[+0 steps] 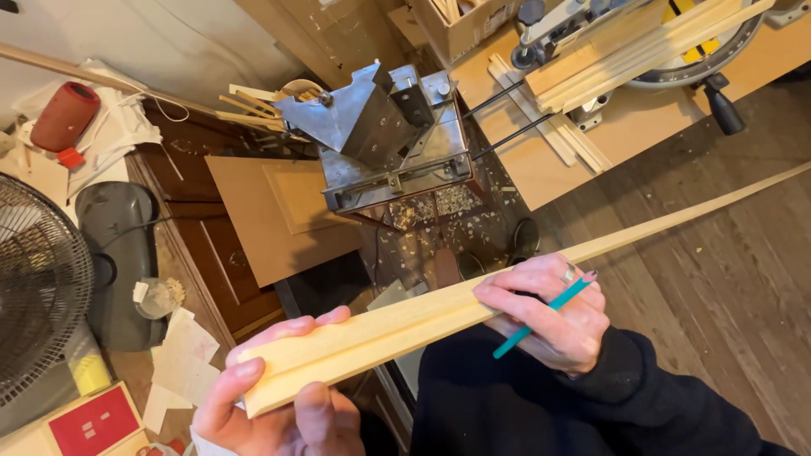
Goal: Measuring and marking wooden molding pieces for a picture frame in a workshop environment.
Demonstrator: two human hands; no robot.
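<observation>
Gripping one wood moulding strip [439,317]: left hand [270,397] clenched at end, right hand [553,317] also pinching one teal pencil [541,319].

The left hand [270,397] runs off the bottom edge, its palm and wrist unseen, and the near end of the wooden moulding strip [422,325] covers part of its fingers [287,331]. The strip's far end leaves the right edge. The fan [38,287] is cut by the left edge, the mitre saw [676,42] by the top.
</observation>
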